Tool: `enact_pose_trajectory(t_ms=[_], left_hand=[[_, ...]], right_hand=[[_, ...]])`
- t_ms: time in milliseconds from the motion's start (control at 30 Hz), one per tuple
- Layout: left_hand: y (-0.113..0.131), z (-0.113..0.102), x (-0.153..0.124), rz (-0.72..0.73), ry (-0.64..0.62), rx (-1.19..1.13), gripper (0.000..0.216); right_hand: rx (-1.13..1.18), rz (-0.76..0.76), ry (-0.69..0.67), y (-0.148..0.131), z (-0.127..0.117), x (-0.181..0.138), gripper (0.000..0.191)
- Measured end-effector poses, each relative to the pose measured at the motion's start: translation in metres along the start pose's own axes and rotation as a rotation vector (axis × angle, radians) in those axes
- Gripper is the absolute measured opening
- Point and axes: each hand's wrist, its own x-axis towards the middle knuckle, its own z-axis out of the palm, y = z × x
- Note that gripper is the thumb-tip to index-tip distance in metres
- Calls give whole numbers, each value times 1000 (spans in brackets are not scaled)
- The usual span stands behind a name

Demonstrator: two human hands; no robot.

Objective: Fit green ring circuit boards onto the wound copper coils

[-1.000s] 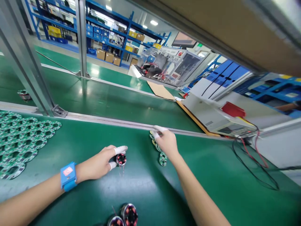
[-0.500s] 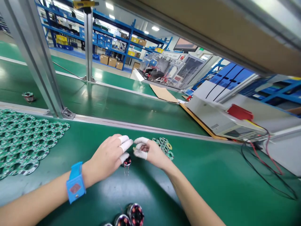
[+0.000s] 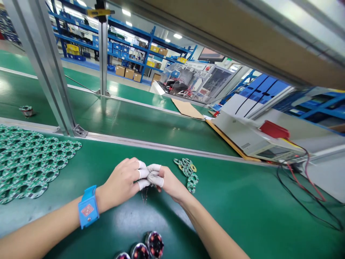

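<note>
My left hand (image 3: pixel 128 178) wears white finger cots and closes its fingers round a small wire-wound motor stator. Most of that stator is hidden; its thin wires (image 3: pixel 145 195) hang below my fingertips. Pressed together against the left fingertips are the fingers of my right hand (image 3: pixel 164 180), also in white cots. What they pinch is covered. To the right lie several loose ring-shaped green circuit boards (image 3: pixel 185 167), one with a yellow ring (image 3: pixel 193 167) on it. Nearer to me, 3 stators with copper windings (image 3: pixel 155 244) stand at the bottom edge.
A sheet of joined round green circuit boards (image 3: pixel 29 163) covers the left of the green bench. An aluminium post (image 3: pixel 50 68) rises behind it. One stator (image 3: pixel 27 111) stands on the belt beyond. At right are a beige instrument (image 3: pixel 250 135) and black and red cables (image 3: pixel 304 194).
My right hand has moved left, so its fingertips now meet those of my left hand. The stator that showed under my left fingers is now mostly covered.
</note>
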Motion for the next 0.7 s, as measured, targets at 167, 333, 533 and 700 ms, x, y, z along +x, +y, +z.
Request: enact_pose_trajectory(t_ms=[167,333,533,700], left_hand=[[-3,5,3,-198,61,-309,14],[-12,13,6,-579,57,-699,15],[-12,15,8,-695,46,-878,16],[-7,12,9,-714,0,-939,13]], right_hand=[[95,7,39,5,-2,3,52],[-78,-142,196,9,-4,2,48],[-623,-380,260,8,4,-10,41],[-920,-500,244,1,2,-19,38]])
